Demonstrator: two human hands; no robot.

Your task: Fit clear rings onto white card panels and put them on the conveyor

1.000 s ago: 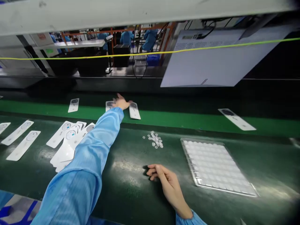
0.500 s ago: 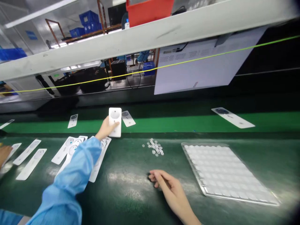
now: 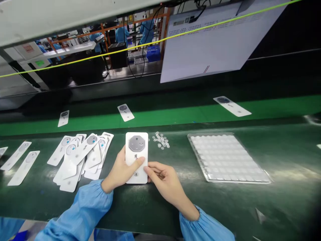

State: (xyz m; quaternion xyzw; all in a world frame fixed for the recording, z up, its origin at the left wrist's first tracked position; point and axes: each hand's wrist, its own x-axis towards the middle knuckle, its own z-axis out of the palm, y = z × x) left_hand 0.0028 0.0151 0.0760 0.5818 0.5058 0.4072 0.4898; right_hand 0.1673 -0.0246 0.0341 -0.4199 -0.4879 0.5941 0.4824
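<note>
My left hand (image 3: 125,170) is closed on a white rectangular panel (image 3: 130,160) with rounded corners, its thumb lying across the front. The panel faces me nearly upright, showing a grey, roughly octagonal patch with small holes and black markings below it. At the panel's lower right edge, the thumb and fingers of my right hand (image 3: 167,182) pinch the border; some fingertips are hidden. Just beyond the panel lies a scatter of small clear discs (image 3: 162,140). To the left is an overlapping heap of similar white panels (image 3: 71,169), several with blue dots.
A clear tray (image 3: 198,160) of white rounded pieces lies on the green table at right. Single panels (image 3: 126,113) rest on the brighter green strip behind. More panels (image 3: 24,169) lie far left. A yellow-green cord (image 3: 140,46) crosses above, before a hanging white board (image 3: 198,53).
My left hand has brought the panel back from over the far strip, nearer to me. My right hand has moved left to the panel's edge. The view has tilted down.
</note>
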